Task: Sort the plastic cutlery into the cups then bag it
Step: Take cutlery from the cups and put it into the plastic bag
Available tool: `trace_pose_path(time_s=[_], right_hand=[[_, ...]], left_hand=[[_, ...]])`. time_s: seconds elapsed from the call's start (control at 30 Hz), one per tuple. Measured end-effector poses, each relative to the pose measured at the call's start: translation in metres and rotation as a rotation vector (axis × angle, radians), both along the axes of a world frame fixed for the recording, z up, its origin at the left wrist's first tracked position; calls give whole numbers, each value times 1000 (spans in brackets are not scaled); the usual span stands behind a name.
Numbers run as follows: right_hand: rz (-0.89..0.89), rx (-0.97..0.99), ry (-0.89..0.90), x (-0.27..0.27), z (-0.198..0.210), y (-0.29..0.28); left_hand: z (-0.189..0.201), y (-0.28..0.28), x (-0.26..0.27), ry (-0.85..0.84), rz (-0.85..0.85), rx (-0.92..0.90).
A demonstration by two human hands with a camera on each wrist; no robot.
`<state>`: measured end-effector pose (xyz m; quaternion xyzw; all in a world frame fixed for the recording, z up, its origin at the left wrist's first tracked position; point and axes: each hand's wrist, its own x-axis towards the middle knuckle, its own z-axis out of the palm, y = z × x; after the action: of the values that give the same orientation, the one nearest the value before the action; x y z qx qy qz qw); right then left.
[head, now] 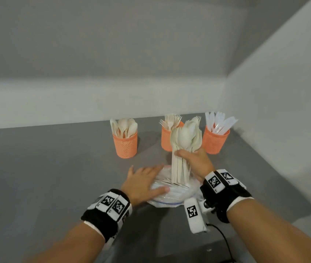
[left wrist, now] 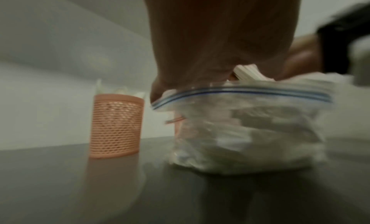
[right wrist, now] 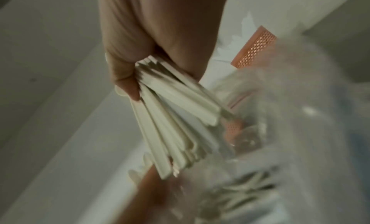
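Bagging is under way: the right hand (head: 195,162) clamps a bundle of spoons (head: 184,147) upright over the zip bag (head: 167,196) near the surface's front edge. The left hand (head: 143,184), fingers flat, steadies the bag. Next, I judge, the handles must slide into its mouth.

Open worktop left and front; cups and bag crowd the right

Three cups (head: 125,143) (head: 167,140) (head: 215,141) line the far edge toward the right corner wall (head: 283,92); the bag (head: 169,194) sits mid-worktop (head: 46,168), near them. A cable (head: 225,242) runs off at front right.
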<state>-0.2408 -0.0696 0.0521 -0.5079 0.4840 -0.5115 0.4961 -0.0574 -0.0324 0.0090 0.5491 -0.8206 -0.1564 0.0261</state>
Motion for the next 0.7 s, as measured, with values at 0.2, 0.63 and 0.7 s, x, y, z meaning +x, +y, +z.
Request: trace_pose_path(time_s=[0.2,0.63,0.7], right_hand=[[-93,6,-190,-7,21,-6],[50,59,-146,57,21,-12],[107,48,32,58,25,-17]], left_hand=[[-2,-4,-12,-141,27,13],[56,-48,-26,1289,66,334],[51,-53,-25,1309,112,318]])
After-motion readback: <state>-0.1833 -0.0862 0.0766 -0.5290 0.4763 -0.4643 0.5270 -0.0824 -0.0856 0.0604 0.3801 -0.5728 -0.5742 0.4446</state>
